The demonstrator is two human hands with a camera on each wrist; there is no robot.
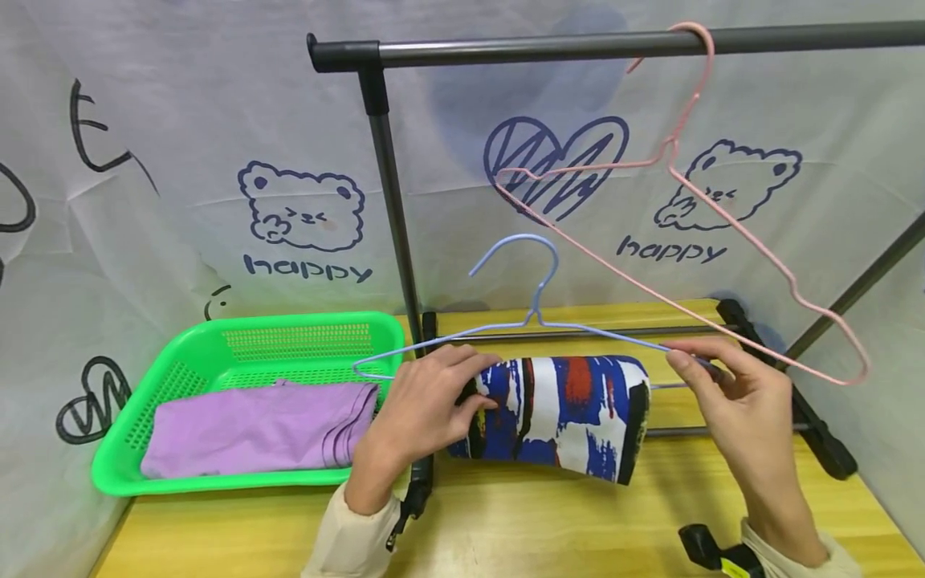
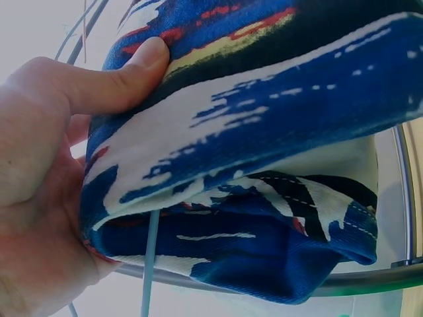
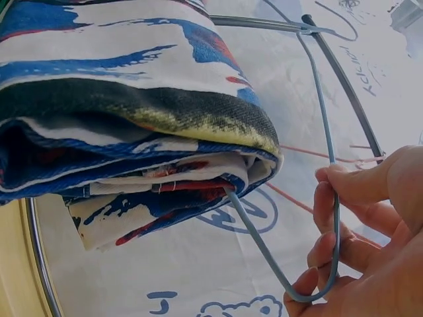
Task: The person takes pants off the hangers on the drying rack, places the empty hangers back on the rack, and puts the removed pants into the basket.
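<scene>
A blue wire hanger (image 1: 535, 319) is held up in front of a rack, its hook upright. Folded over its lower bar is a patterned cloth (image 1: 564, 409) in blue, white, red and black, several layers thick. My left hand (image 1: 426, 401) grips the cloth's left end, thumb (image 2: 142, 69) on the front face and fingers behind, partly hidden. At the other side my right hand (image 1: 744, 393) pinches the hanger's right corner between thumb and fingers. In the right wrist view the hanger's bar (image 3: 258, 241) runs into the fold of the cloth (image 3: 132, 59).
A pink hanger (image 1: 737, 213) hangs from the dark rack rail (image 1: 506, 53), close above my right hand. To the left, a green basket (image 1: 217, 486) holds a folded purple cloth (image 1: 253, 429). The rack's post (image 1: 390, 185) stands beside the basket on the wooden table (image 1: 238, 538).
</scene>
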